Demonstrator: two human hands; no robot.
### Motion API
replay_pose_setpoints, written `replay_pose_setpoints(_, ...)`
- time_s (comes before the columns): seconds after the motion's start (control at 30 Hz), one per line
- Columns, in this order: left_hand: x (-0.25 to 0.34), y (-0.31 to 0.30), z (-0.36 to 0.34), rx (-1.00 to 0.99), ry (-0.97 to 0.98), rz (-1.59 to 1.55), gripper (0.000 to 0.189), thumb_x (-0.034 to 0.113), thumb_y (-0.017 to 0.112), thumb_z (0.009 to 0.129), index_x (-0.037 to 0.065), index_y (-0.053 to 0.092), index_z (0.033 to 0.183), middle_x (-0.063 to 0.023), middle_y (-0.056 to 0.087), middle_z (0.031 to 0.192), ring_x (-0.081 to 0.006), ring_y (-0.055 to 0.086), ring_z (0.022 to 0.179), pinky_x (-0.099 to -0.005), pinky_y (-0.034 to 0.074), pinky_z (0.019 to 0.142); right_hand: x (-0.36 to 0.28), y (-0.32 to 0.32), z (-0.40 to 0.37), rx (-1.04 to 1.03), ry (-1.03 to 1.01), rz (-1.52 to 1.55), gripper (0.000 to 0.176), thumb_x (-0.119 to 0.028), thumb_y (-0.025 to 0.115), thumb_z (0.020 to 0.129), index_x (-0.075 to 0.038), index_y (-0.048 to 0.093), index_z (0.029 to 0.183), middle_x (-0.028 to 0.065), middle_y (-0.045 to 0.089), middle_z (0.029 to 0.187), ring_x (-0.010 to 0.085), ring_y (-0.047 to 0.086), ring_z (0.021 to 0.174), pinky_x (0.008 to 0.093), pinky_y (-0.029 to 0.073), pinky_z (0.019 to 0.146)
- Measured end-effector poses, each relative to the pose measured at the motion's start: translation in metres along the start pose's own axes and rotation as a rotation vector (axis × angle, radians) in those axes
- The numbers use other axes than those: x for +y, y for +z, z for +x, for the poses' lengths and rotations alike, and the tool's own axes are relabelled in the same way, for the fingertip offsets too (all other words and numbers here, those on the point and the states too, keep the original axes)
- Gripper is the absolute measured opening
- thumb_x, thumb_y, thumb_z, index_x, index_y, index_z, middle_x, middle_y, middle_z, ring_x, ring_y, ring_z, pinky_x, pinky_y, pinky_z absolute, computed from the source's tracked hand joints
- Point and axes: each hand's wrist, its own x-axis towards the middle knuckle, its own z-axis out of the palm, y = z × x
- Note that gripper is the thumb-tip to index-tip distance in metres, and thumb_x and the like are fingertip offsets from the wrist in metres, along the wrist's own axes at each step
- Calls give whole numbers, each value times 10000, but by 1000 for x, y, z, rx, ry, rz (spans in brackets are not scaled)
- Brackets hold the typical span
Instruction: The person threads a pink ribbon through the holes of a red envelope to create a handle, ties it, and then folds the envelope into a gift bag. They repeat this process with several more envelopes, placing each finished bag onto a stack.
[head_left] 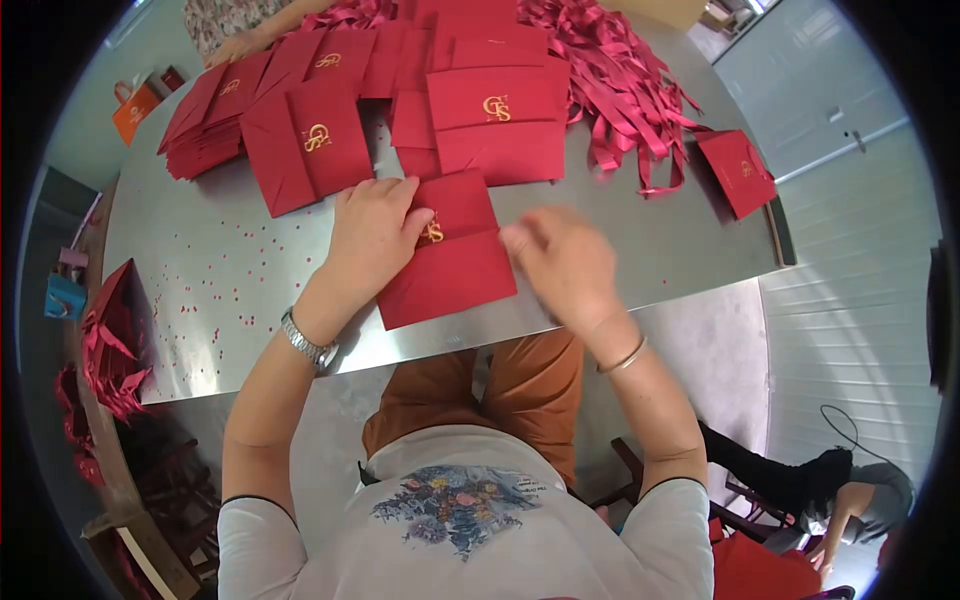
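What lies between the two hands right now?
Head view: a flat red envelope with a gold logo; the left hand rests on it, the right hand is blurred beside its edge.

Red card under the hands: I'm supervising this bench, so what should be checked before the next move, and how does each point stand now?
1. Left hand pressing flat on the red card: ok.
2. Right hand in contact with the card's right edge: cannot tell, it is blurred.
3. Card lying fully on the table: ok, though its lower corner is close to the near edge.
4. Gold logo facing up: ok, partly under the left thumb.
5. Ribbons apart from the card: ok.
6. No paper scraps under the card: cannot tell; those in view lie to its left.
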Motion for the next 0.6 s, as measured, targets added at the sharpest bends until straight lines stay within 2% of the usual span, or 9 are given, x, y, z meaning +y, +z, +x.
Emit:
replay_pose_setpoints(0.03,3,1,-2,-3,7,-6,368,200,694,808,10,637,1118,-113,648,1034,-321,560,1017,-433,420,865,12,-6,8,161,-104,-148,416,-290,704,822,-27,601,1128,166,671,1009,330,639,932,424,511,812)
replay_pose_setpoints(0.1,8,0,-6,34,46,4,349,187,703,806,-5,653,1093,-146,642,1067,-332,576,1000,-429,431,853,56,-8,43,513,-203,-229,373,-290,678,830,-39,593,1093,184,634,999,392,597,943,462,500,766)
replay_pose_setpoints(0.17,9,2,-5,79,60,2,337,180,718,787,-1,665,1066,-140,639,1032,-328,572,970,-424,429,838,82,-17,67,550,-102,-447,395,-279,688,818,-46,590,1121,181,631,1022,414,586,948,465,499,780)
replay_pose_setpoints(0.2,11,0,-5,42,30,-17,346,172,729,771,0,666,1064,-135,631,1004,-325,567,948,-421,429,832,93,-16,76,492,-56,-439,320,-233,684,813,-37,627,1059,177,644,960,394,600,919,461,501,787)
replay_pose_setpoints(0.27,14,-2,-1,2,-24,-59,379,150,762,721,2,669,1057,-125,606,940,-314,556,899,-408,433,816,106,-15,70,338,-69,-195,207,-176,671,811,-30,661,957,177,655,887,372,617,864,444,506,783)
replay_pose_setpoints(0.3,15,-4,0,4,-16,-61,379,150,762,721,2,669,1057,-125,606,940,-314,556,899,-408,433,816,101,-14,60,375,-186,-94,122,-125,659,803,-27,670,873,173,660,844,361,625,813,437,507,760)
replay_pose_setpoints(0.37,15,-4,1,28,-31,-123,338,113,772,689,8,664,992,-135,581,864,-324,559,851,-433,443,770,87,-22,27,323,-252,-103,115,-100,660,786,-26,659,874,166,662,858,363,624,820,445,502,744)
replay_pose_setpoints(0.5,20,-7,5,25,-15,-128,327,97,766,687,0,639,972,-155,589,877,-348,563,852,-440,451,760,85,-38,-21,243,-265,-190,71,-97,659,783,-51,659,837,119,647,813,330,610,805,424,485,752)
replay_pose_setpoints(0.6,23,-7,9,-9,-5,-161,308,73,739,713,-5,601,978,-183,610,934,-375,580,895,-444,466,794,89,-51,-30,225,-200,-240,63,-105,658,791,-61,664,836,109,646,808,321,609,797,420,480,754)
